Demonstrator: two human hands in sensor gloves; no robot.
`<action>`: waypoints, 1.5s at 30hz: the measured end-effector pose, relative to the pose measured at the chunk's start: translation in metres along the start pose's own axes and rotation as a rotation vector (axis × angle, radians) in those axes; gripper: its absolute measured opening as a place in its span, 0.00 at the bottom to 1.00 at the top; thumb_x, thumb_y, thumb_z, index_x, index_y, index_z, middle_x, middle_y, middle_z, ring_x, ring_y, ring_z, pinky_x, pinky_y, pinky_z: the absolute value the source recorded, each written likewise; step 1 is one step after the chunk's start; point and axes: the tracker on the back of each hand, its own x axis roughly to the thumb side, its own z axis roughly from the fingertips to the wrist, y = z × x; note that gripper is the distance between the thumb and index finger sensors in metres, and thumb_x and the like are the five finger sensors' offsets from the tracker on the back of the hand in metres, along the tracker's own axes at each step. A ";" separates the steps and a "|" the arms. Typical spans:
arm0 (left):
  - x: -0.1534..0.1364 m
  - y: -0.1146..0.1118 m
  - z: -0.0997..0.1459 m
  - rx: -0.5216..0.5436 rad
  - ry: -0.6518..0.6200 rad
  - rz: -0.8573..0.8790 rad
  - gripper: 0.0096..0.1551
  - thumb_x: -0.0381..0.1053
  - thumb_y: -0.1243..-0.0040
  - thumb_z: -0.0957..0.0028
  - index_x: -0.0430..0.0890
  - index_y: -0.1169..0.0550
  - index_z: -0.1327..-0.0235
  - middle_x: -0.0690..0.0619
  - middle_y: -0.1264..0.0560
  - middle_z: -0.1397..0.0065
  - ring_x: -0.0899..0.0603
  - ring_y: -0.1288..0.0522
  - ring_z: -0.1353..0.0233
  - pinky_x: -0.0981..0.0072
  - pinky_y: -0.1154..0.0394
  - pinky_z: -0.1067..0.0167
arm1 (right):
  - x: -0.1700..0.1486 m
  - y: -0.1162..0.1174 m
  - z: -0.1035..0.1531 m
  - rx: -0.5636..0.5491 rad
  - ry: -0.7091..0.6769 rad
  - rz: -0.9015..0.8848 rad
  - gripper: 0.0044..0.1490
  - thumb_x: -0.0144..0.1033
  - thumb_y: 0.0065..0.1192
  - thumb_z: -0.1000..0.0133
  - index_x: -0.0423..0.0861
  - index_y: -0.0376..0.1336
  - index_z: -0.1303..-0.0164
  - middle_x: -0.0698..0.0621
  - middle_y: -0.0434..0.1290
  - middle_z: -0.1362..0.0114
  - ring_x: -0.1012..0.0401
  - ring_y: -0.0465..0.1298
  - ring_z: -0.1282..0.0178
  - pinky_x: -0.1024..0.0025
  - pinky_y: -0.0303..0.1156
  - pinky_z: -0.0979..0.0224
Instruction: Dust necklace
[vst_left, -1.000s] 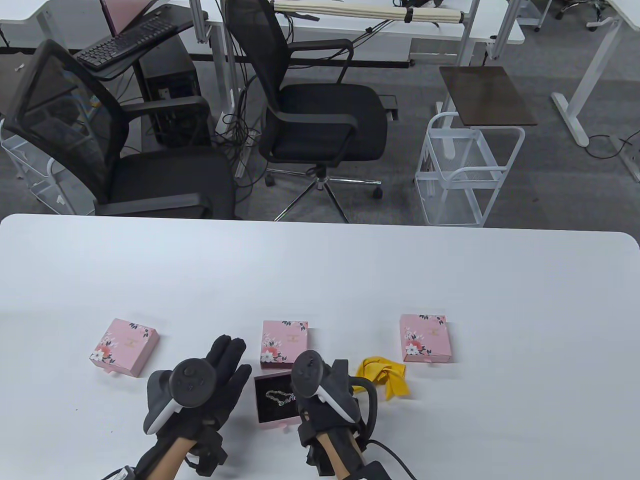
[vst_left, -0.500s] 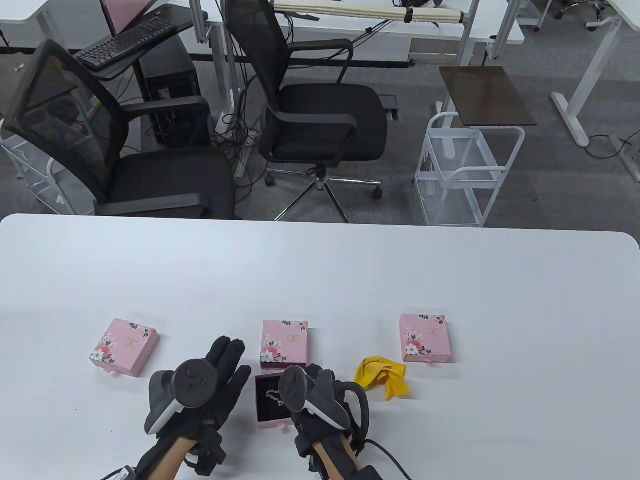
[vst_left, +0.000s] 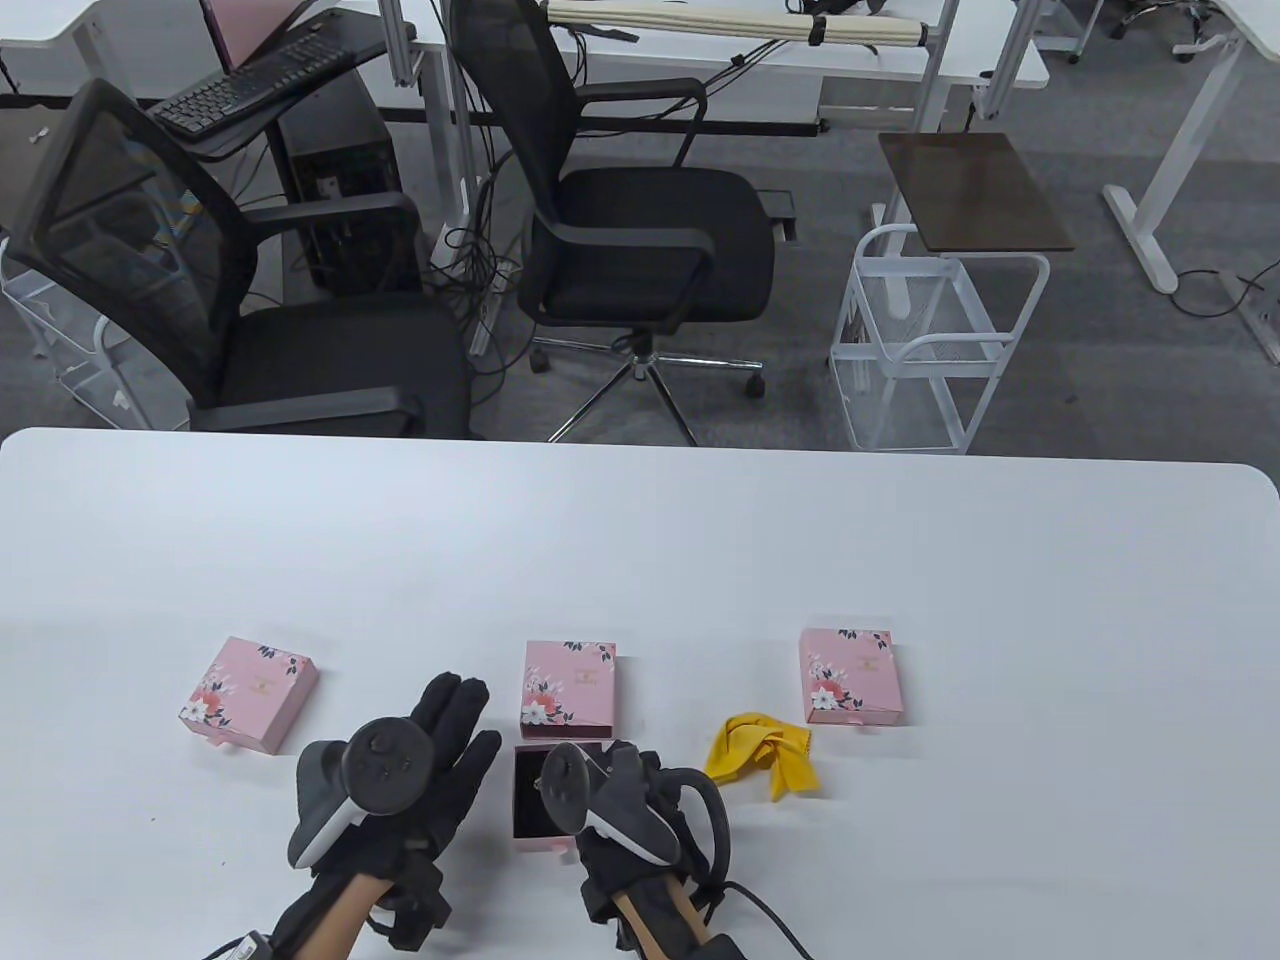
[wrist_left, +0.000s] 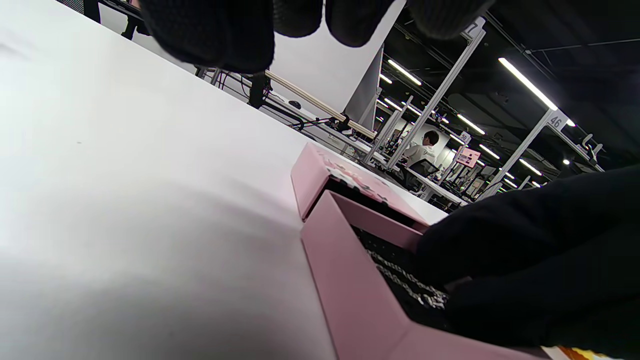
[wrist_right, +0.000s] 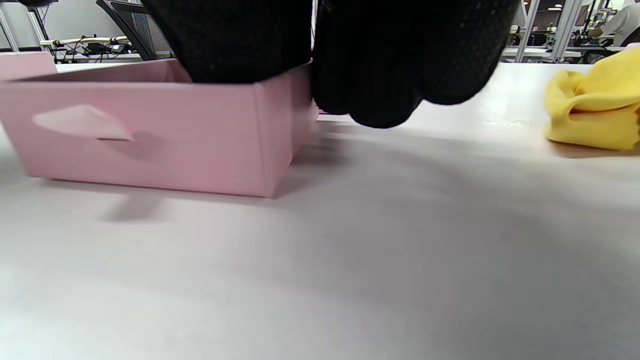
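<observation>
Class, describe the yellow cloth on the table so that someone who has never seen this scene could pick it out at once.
Start at the white table and find the row of three pink floral boxes along its near side. The yellow cloth lies crumpled just in front of the gap between the middle box and the right box. It is the only yellow, soft thing among stiff pink boxes.

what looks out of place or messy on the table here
Little stands out. The yellow cloth lies crumpled, not folded, right of the open drawer. The left pink box sits askew, unlike the other two. Nothing looks spilled or damaged.
</observation>
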 end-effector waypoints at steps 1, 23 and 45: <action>0.000 0.000 0.000 0.000 0.001 0.000 0.36 0.62 0.55 0.34 0.50 0.41 0.15 0.45 0.48 0.11 0.33 0.36 0.25 0.43 0.32 0.31 | 0.001 0.000 0.000 0.001 0.001 0.007 0.29 0.33 0.71 0.35 0.40 0.64 0.26 0.31 0.66 0.23 0.37 0.72 0.32 0.44 0.70 0.31; -0.003 0.002 0.000 0.008 -0.013 0.032 0.37 0.63 0.55 0.34 0.50 0.42 0.15 0.45 0.49 0.11 0.33 0.37 0.25 0.43 0.32 0.30 | 0.000 -0.002 0.001 -0.014 -0.031 0.004 0.26 0.32 0.63 0.33 0.38 0.63 0.26 0.27 0.58 0.18 0.32 0.65 0.27 0.40 0.65 0.28; -0.002 -0.005 -0.002 -0.006 -0.044 0.023 0.38 0.63 0.51 0.35 0.50 0.41 0.15 0.44 0.46 0.11 0.34 0.37 0.25 0.43 0.33 0.30 | -0.017 -0.106 0.015 -0.159 -0.152 -0.404 0.26 0.32 0.62 0.32 0.36 0.62 0.26 0.35 0.74 0.31 0.41 0.78 0.40 0.46 0.73 0.35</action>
